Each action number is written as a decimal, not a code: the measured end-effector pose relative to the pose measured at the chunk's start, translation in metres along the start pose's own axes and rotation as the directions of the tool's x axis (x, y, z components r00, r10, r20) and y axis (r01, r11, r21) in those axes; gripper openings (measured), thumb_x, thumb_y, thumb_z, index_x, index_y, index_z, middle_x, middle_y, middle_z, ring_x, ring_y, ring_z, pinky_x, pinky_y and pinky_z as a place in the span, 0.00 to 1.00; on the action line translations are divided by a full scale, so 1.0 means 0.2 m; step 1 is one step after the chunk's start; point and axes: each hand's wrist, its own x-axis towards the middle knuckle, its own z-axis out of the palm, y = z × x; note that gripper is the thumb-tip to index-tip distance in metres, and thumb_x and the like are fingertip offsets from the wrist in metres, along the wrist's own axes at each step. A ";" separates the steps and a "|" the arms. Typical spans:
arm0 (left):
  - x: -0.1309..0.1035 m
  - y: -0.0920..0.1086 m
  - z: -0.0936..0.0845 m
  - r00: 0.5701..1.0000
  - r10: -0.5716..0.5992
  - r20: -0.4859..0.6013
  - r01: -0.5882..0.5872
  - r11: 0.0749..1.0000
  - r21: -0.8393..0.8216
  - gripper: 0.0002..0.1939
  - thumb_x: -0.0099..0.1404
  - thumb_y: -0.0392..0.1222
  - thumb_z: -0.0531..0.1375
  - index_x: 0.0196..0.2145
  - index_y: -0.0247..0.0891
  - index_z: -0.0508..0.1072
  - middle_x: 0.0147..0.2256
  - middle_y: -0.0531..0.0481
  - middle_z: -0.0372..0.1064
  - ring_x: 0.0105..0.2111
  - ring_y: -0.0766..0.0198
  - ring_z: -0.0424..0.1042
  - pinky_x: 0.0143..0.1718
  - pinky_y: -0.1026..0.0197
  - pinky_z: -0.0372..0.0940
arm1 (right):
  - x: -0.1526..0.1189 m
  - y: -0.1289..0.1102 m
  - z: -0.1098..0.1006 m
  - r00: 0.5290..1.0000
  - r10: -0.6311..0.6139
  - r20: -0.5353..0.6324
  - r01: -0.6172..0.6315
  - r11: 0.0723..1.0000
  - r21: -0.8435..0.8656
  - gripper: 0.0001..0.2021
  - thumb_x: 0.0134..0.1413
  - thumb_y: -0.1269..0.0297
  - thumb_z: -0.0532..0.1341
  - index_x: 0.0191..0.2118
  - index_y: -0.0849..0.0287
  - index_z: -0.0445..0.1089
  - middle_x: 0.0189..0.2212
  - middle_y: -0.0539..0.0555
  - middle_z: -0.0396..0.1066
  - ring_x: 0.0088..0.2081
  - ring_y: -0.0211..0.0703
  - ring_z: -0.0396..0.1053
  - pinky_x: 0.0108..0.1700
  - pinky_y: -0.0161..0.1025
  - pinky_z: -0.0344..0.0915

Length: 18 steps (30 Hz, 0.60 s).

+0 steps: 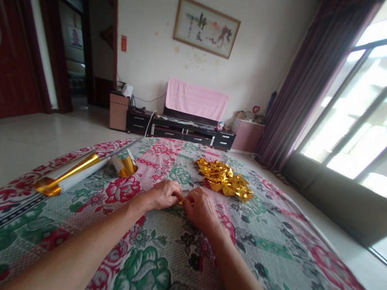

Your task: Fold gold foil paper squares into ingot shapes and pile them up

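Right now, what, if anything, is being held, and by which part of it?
A small gold piece, pinched between left hand and right hand; fingers hide its ends.

Framed wall picture (207, 27): brushed 静, other characters illegible

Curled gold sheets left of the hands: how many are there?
2: a long one near the left edge of the cloth, a short one just right of it. More may lie inside.

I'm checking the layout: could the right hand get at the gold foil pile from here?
Probably yes. The pile lies just beyond the right hand, with nothing visible between, though its fingers pinch a small gold piece they may need to release.
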 end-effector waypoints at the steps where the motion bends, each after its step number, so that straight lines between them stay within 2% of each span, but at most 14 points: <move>1: 0.00 0.00 0.00 1.000 0.006 0.002 -0.006 1.000 -0.004 0.10 0.52 0.33 0.54 0.25 0.37 0.76 0.31 0.50 0.73 0.33 0.66 0.69 0.38 0.67 0.63 | 0.00 0.00 0.00 1.000 0.001 0.002 -0.001 1.000 0.003 0.08 0.52 0.70 0.55 0.25 0.61 0.68 0.28 0.53 0.66 0.32 0.36 0.64 0.33 0.31 0.56; 6: 0.00 -0.01 -0.01 1.000 0.012 0.010 -0.012 0.998 -0.059 0.12 0.51 0.31 0.52 0.25 0.37 0.76 0.31 0.51 0.74 0.34 0.66 0.69 0.39 0.67 0.63 | 0.00 0.00 0.00 1.000 0.003 0.004 -0.003 1.000 0.011 0.08 0.52 0.70 0.54 0.25 0.61 0.68 0.28 0.53 0.66 0.31 0.36 0.64 0.33 0.31 0.56; 10: -0.01 -0.02 -0.01 1.000 -0.019 -0.004 0.019 0.998 -0.066 0.14 0.50 0.30 0.51 0.26 0.36 0.77 0.32 0.50 0.74 0.34 0.65 0.70 0.41 0.66 0.63 | 0.00 0.01 0.00 1.000 -0.015 -0.012 0.015 1.000 0.009 0.08 0.52 0.70 0.54 0.25 0.61 0.67 0.28 0.53 0.66 0.31 0.36 0.63 0.33 0.31 0.55; 15: -0.01 -0.01 -0.02 0.997 -0.079 -0.013 0.078 0.996 -0.037 0.15 0.50 0.32 0.51 0.29 0.37 0.77 0.32 0.51 0.74 0.34 0.65 0.70 0.39 0.66 0.64 | 0.00 0.00 0.00 1.000 -0.014 -0.003 0.014 1.000 0.004 0.09 0.51 0.70 0.54 0.25 0.61 0.68 0.27 0.53 0.66 0.30 0.36 0.63 0.33 0.31 0.55; 18: -0.01 0.00 -0.01 0.999 -0.038 -0.018 0.038 0.998 -0.043 0.12 0.52 0.34 0.53 0.27 0.37 0.77 0.31 0.50 0.74 0.33 0.66 0.69 0.38 0.66 0.64 | 0.00 0.00 -0.01 1.000 -0.009 -0.003 0.009 1.000 0.005 0.08 0.51 0.70 0.54 0.25 0.61 0.68 0.27 0.53 0.66 0.31 0.36 0.64 0.33 0.31 0.56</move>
